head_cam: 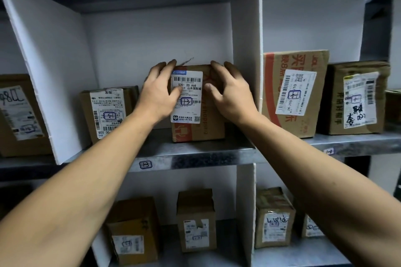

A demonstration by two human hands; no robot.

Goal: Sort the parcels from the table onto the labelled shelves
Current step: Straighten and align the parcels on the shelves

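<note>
As the shelf (206, 151) takes it, the parcel (206, 132) stands upright in the middle bay, right of a smaller box (106, 112). Left hand (158, 97) and right hand (232, 95) clasp its upper corners, fingers (168, 69) hooked over the top, thumbs on the face, steadying it label-outward, I'd judge. And the label's (188, 112) pen mark looks to match the tag (145, 165) on the shelf edge!

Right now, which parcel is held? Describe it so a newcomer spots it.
On the grey metal shelf, find the bay between two white divider boards. The brown cardboard box with red print stands right of a smaller brown cardboard box. Only it is gripped by the left hand and right hand.
</note>
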